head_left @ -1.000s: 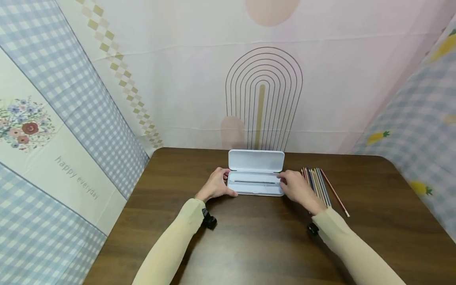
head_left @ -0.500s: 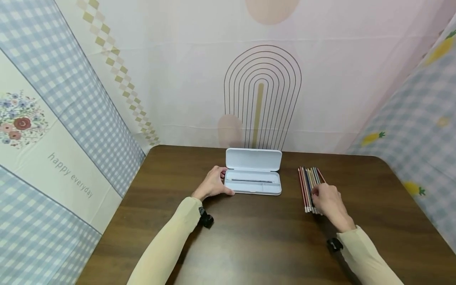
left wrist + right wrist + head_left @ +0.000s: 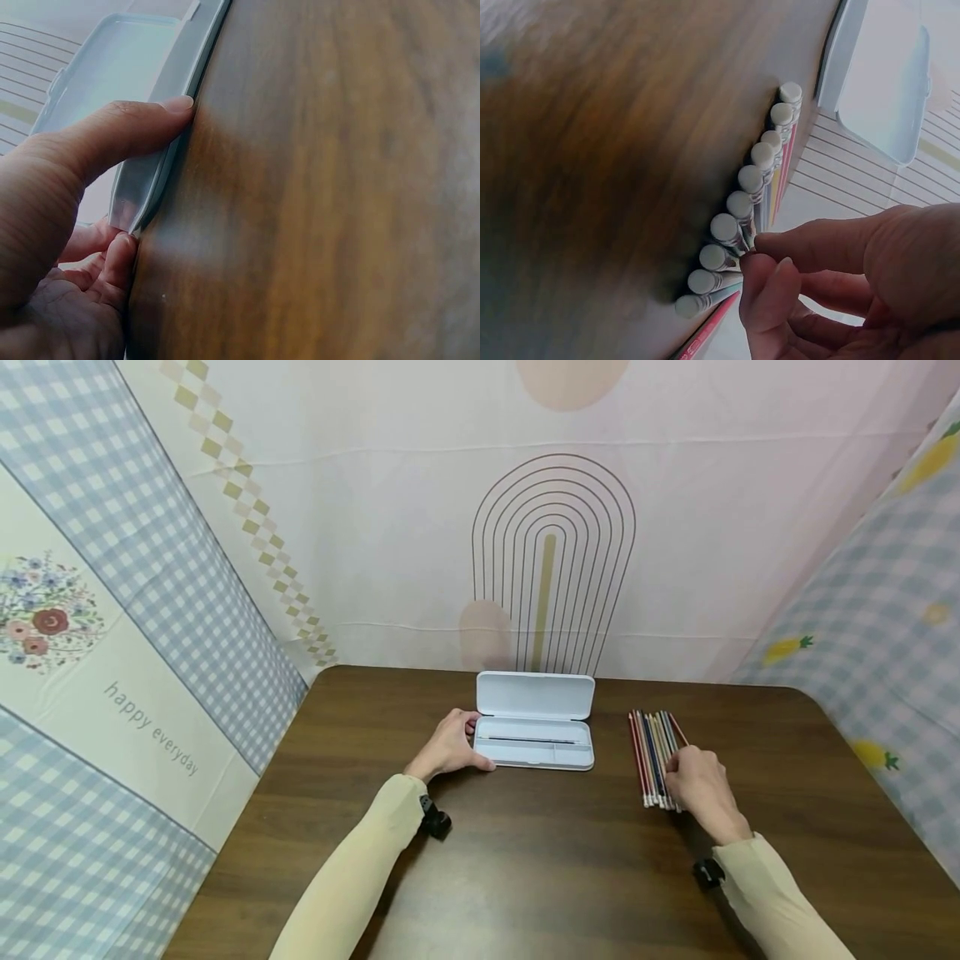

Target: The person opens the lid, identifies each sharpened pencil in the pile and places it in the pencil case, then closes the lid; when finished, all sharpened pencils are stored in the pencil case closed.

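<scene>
A pale pencil case (image 3: 517, 755) stands on the table with its lid (image 3: 536, 696) raised at the back. One thin pencil (image 3: 528, 740) lies lengthwise inside it. My left hand (image 3: 448, 747) grips the case's left end; in the left wrist view the thumb (image 3: 146, 124) presses the front edge and the other fingers curl at the end. To the right, several colored pencils (image 3: 646, 760) lie side by side, eraser ends toward me. Over the right part of this row is my right hand (image 3: 699, 782), thumb and index fingertip pinching a pencil among the white erasers (image 3: 724, 227).
The brown wooden table (image 3: 525, 852) has its far edge against a hanging printed cloth (image 3: 375, 543). Checked cloths hang at left and right. One red pencil (image 3: 712, 326) lies slanted at the row's right side.
My right hand has left the case's right end and moved right to the pencil row, where it has barely shifted since. The left hand stays on the case.
</scene>
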Available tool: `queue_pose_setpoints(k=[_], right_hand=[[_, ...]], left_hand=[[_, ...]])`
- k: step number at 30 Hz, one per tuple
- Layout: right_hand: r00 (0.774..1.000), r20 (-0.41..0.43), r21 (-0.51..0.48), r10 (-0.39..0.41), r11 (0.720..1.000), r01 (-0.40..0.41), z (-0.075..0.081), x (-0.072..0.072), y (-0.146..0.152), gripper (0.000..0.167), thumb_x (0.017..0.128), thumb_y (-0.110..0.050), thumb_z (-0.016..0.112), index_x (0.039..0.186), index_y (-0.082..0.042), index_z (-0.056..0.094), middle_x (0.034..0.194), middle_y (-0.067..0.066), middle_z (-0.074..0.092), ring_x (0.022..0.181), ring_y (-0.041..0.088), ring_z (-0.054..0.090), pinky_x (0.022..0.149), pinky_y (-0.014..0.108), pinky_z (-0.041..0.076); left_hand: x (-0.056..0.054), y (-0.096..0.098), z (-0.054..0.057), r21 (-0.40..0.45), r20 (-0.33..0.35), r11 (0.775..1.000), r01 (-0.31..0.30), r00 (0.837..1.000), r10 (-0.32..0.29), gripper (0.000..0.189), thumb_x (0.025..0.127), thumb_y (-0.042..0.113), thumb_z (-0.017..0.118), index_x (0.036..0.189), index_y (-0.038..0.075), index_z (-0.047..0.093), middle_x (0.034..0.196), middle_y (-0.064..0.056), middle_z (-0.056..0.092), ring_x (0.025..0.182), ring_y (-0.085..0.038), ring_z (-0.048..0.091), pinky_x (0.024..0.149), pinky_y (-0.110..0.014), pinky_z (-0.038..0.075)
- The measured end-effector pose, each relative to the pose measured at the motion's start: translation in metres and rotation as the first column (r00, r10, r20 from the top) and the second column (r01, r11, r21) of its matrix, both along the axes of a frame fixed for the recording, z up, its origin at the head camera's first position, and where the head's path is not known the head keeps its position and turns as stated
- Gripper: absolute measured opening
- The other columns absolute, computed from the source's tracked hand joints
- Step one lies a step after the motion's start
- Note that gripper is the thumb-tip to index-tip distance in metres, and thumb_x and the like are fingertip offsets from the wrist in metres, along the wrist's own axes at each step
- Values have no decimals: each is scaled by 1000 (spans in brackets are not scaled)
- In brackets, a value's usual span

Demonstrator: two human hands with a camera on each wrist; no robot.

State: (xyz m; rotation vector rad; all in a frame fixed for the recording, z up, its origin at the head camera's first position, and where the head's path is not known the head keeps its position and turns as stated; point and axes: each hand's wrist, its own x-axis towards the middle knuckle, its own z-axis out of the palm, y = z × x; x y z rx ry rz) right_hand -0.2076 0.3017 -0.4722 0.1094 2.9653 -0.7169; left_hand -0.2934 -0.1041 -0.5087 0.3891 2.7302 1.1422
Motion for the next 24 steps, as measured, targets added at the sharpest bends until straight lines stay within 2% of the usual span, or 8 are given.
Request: queue_pose_setpoints(k=[5, 12, 19, 24], right_hand=[[1000, 2, 3, -12, 1000, 12, -1, 0, 0, 32, 89, 2, 53, 62, -15, 52, 64, 2, 50, 62, 21, 51, 55, 33, 39], [1000, -4, 19, -15, 1000, 15, 2, -2, 4, 26, 93, 0, 59, 69, -9, 56, 71, 9, 56, 64, 23, 54, 55, 34, 43], [1000, -24, 48, -14, 999, 15, 0, -3, 5, 33, 88, -1, 62, 60, -13, 49, 62, 4, 51, 61, 23, 52, 55, 35, 41], [1000, -3, 68, -17, 998, 17, -1, -5, 3, 37, 90, -4, 64, 59, -14, 46, 60, 2, 48, 59, 23, 50, 54, 36, 42]], left_hand=[[-1, 0, -1, 2, 9, 1000, -3, 1000, 3, 93, 68, 25, 104, 146, -1, 61, 132, -13, 60, 119, -26, 59, 108, -40, 52], [-3, 2, 0, -5, 10, 1000, -2, 1000, 2, 92, 68, 26, 103, 146, 1, 61, 134, -13, 60, 121, -26, 59, 109, -41, 53], [-2, 1, 0, 0, -2, 1000, 4, 1000, -4, 91, 68, 26, 103, 144, -1, 61, 134, -14, 60, 120, -26, 59, 108, -40, 53], [-1, 0, 1, -8, 2, 1000, 5, 1000, -5, 92, 68, 27, 103, 145, -1, 61, 133, -14, 60, 120, -26, 59, 107, -40, 52]])
